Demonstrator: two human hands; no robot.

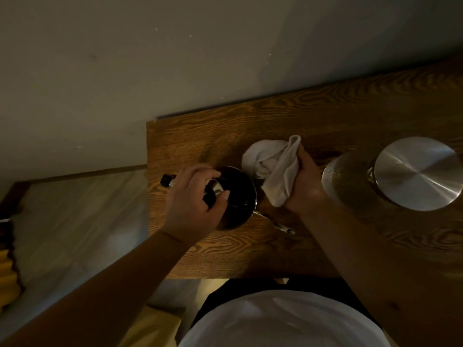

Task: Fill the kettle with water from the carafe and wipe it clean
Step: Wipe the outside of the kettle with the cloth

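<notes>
A dark steel kettle (238,196) stands near the left end of the wooden table (325,121), seen from above, with its thin spout (275,225) pointing toward me and to the right. My left hand (195,204) grips the kettle's top handle from the left. My right hand (304,184) holds a white cloth (273,166) bunched just right of the kettle, against or very near its side. A glass carafe (350,181) with a round steel lid (417,174) stands at the right.
The table's left edge lies just beyond the kettle, with pale floor (75,221) below it. A plain wall (175,58) runs behind the table. The front edge is close to my body.
</notes>
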